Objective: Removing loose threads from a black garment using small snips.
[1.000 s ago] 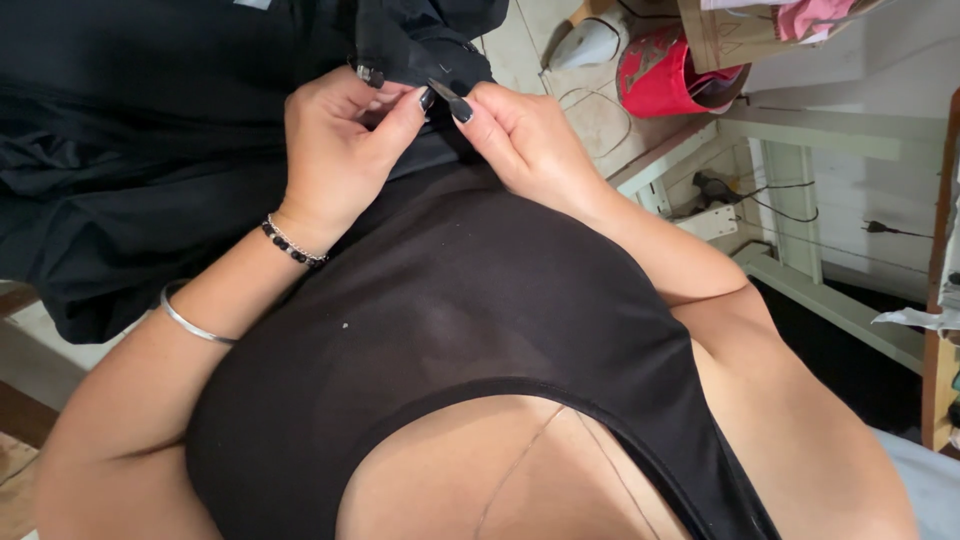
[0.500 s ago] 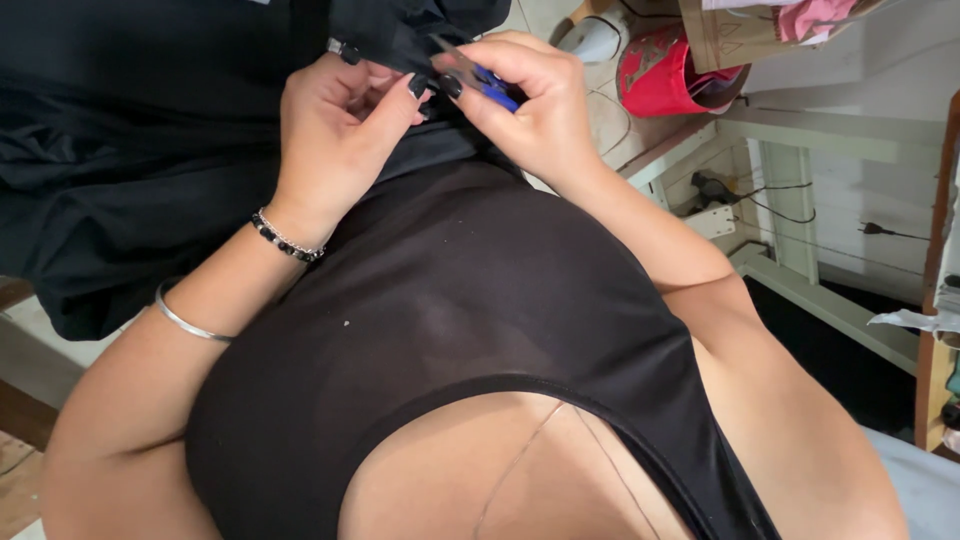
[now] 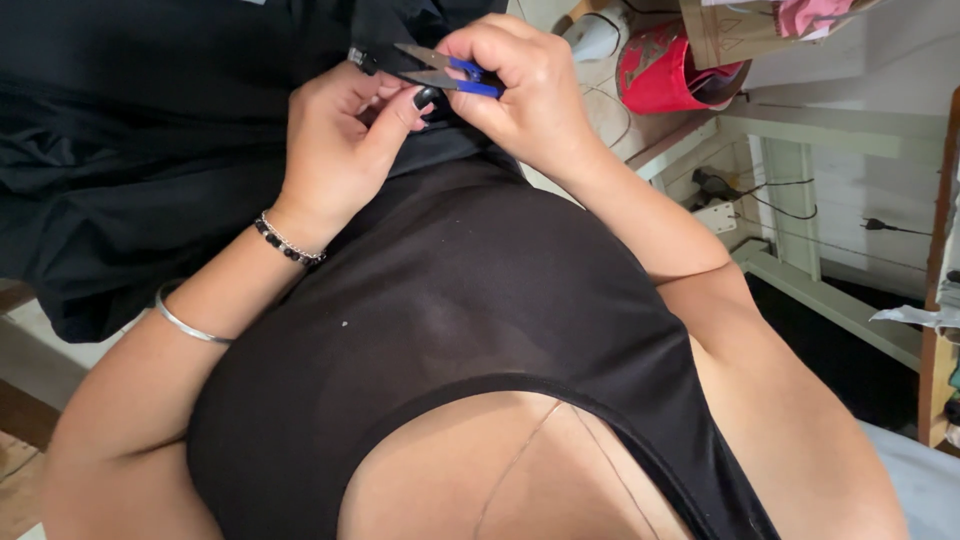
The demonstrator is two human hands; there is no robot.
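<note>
Black fabric (image 3: 130,140) fills the far left of the head view, a large dark garment heaped in soft folds over a worktop whose pale edge (image 3: 40,340) shows at the near left. Both hands meet at the far centre, close together over one fold of that cloth. The left hand (image 3: 335,140) is curled with its fingers (image 3: 400,108) pinching a small bit of the fabric; its nails are painted dark. A beaded bracelet (image 3: 288,240) circles that wrist, and a plain silver bangle (image 3: 190,322) sits further down the forearm. The right hand (image 3: 525,85) is clamped around a pair of blue-handled thread snips (image 3: 440,72), whose short metal blades point left and stand slightly apart, their tips just beside the pinched fabric and the left fingertips. Whether the blades touch the cloth cannot be told. To the far right, beyond the right hand, a red container (image 3: 665,75) stands next to a whitish object, both partly cut off. A white wooden frame (image 3: 800,170) with trailing cables (image 3: 790,205) runs along the right side.
</note>
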